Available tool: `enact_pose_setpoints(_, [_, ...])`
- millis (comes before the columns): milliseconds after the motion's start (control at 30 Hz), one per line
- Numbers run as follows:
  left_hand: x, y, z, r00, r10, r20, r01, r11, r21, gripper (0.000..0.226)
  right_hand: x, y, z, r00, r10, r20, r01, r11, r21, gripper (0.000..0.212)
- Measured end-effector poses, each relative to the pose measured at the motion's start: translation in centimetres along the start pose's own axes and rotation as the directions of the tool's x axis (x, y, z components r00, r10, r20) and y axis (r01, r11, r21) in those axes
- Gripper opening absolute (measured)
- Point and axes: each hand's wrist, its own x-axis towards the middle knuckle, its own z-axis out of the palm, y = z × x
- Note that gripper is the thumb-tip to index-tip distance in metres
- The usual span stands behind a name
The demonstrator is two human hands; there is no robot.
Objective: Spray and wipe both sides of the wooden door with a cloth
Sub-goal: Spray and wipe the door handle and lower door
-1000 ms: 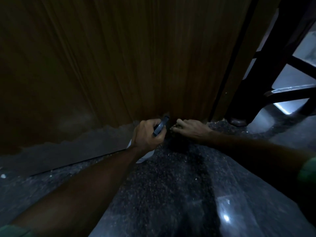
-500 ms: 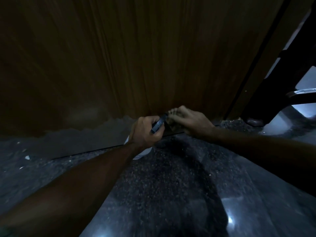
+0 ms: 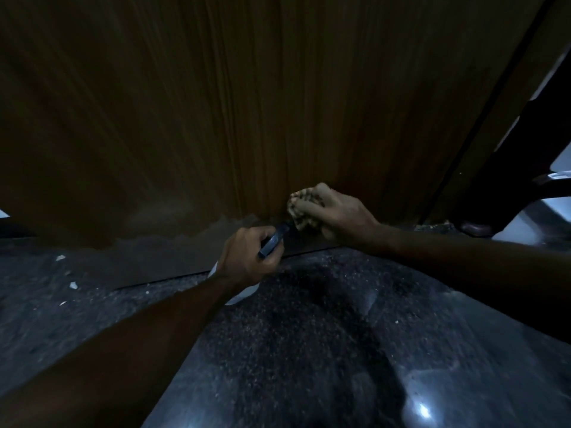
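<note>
The dark wooden door [image 3: 247, 103] fills the upper view, its lower strip worn pale and ragged near the floor. My right hand [image 3: 336, 216] grips a bunched patterned cloth [image 3: 301, 208] and holds it against the door's bottom part. Just left and below, my left hand [image 3: 247, 257] is wrapped round a spray bottle: its dark head [image 3: 273, 240] sticks out toward the cloth, and its white body [image 3: 238, 296] shows under my wrist. The light is dim.
Dark speckled stone floor [image 3: 293, 350] lies below, with pale flakes [image 3: 72, 285] at the left. The door's edge and frame [image 3: 482, 143] run up at the right. Beyond it stands dark furniture [image 3: 506, 186] with a round foot on the floor.
My right hand has risen with the cloth from the door's very bottom to slightly higher on the wood. My left hand keeps the bottle in about the same place.
</note>
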Motion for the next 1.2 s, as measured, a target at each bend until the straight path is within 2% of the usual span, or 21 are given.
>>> enact_pose_setpoints(67, [-0.6,0.0,-0.3,1.0,-0.009,0.009,0.009,1.0,-0.001,0.034,-0.4,0.3,1.3,0.991,-0.096,0.095,0.103,0.992,-0.072,0.061])
enact_pose_setpoints(133, [-1.0,0.0,-0.7,1.0,-0.016,0.022,0.016,1.0,0.002,0.034,-1.9,-0.3,3.4,0.936,-0.171,0.308,0.22,0.967,-0.132,0.05])
enact_pose_setpoints(200, [-1.2,0.1,-1.2,0.999,-0.022,0.031,0.022,1.0,-0.004,0.033,-2.0,-1.2,3.7,0.881,-0.144,0.451,0.226,0.965,-0.131,0.049])
enact_pose_setpoints(267, [-1.1,0.3,-1.9,0.999,-0.023,0.031,0.023,1.0,0.007,0.033,-0.5,-2.2,2.7,0.933,-0.089,0.348,0.12,0.991,-0.068,0.054])
enact_pose_setpoints(333, [-1.0,0.3,-2.4,1.0,-0.024,0.019,0.024,1.0,0.018,0.033,1.6,-2.7,1.7,0.993,-0.032,0.116,0.03,0.999,0.017,0.063])
enact_pose_setpoints(400, [-1.2,-0.3,-3.1,0.999,-0.031,0.012,0.031,0.999,0.025,0.031,2.9,-3.1,1.9,0.999,-0.05,-0.003,0.05,0.999,0.01,0.065])
enact_pose_setpoints(433, [-1.2,-0.4,-3.3,0.999,-0.032,0.012,0.031,0.999,0.026,0.031,3.0,-3.2,2.4,0.996,-0.09,0.012,0.09,0.996,-0.019,0.063])
enact_pose_setpoints(467, [-1.4,-0.7,-3.6,0.999,-0.036,0.011,0.036,0.999,0.03,0.031,2.7,-3.4,3.3,0.987,-0.144,0.076,0.148,0.987,-0.057,0.057])
enact_pose_setpoints(533, [-1.8,-1.2,-4.1,0.999,-0.049,0.012,0.048,0.998,0.035,0.032,1.6,-4.1,4.9,0.919,-0.223,0.326,0.287,0.944,-0.165,0.044])
enact_pose_setpoints(600, [-2.3,-1.3,-4.5,0.998,-0.053,0.016,0.052,0.998,0.024,0.033,1.2,-4.7,4.6,0.86,-0.199,0.47,0.315,0.932,-0.181,0.052])
enact_pose_setpoints(633, [-2.5,-1.4,-4.7,0.998,-0.052,0.018,0.052,0.998,0.023,0.033,1.8,-5.1,3.9,0.886,-0.176,0.429,0.265,0.951,-0.159,0.052])
enact_pose_setpoints(700, [-2.7,-1.6,-5.3,0.998,-0.056,0.02,0.056,0.998,0.024,0.032,3.7,-5.5,2.5,0.971,-0.096,0.219,0.114,0.991,-0.068,0.057])
enact_pose_setpoints(733, [-2.9,-1.8,-5.7,0.998,-0.063,0.018,0.062,0.998,0.023,0.031,4.6,-5.6,2.2,0.993,-0.067,0.094,0.07,0.997,-0.037,0.064])
enact_pose_setpoints(800, [-3.2,-2.3,-6.3,0.996,-0.08,0.025,0.079,0.997,0.026,0.028,5.4,-5.7,2.1,0.996,-0.08,-0.03,0.078,0.995,-0.069,0.067])
enact_pose_setpoints(867, [-3.6,-2.7,-6.8,0.995,-0.096,0.033,0.095,0.995,0.036,0.029,5.0,-5.9,3.8,0.982,-0.188,0.027,0.19,0.968,-0.162,0.055])
enact_pose_setpoints(900, [-3.8,-2.9,-7.0,0.994,-0.1,0.031,0.099,0.994,0.045,0.03,4.5,-6.2,4.7,0.963,-0.232,0.14,0.258,0.943,-0.21,0.048])
enact_pose_setpoints(967, [-4.2,-3.2,-7.5,0.994,-0.104,0.021,0.103,0.993,0.056,0.032,3.7,-7.1,6.0,0.9,-0.243,0.363,0.349,0.899,-0.264,0.048])
enact_pose_setpoints(1000, [-4.3,-3.3,-7.7,0.995,-0.102,0.02,0.101,0.994,0.051,0.032,3.8,-7.5,5.8,0.888,-0.224,0.402,0.345,0.903,-0.257,0.052])
enact_pose_setpoints(1067, [-4.6,-3.4,-8.1,0.996,-0.092,0.012,0.091,0.995,0.042,0.032,5.3,-8.5,4.2,0.941,-0.17,0.293,0.239,0.946,-0.218,0.051])
enact_pose_setpoints(1133, [-5.0,-3.7,-8.5,0.996,-0.094,0.0,0.094,0.995,0.041,0.031,7.2,-8.9,2.7,0.995,-0.08,0.06,0.087,0.988,-0.129,0.057])
enact_pose_setpoints(1200, [-5.5,-4.1,-8.7,0.994,-0.105,-0.001,0.105,0.994,0.04,0.03,8.3,-9.0,2.0,0.996,-0.079,-0.048,0.072,0.989,-0.13,0.059])
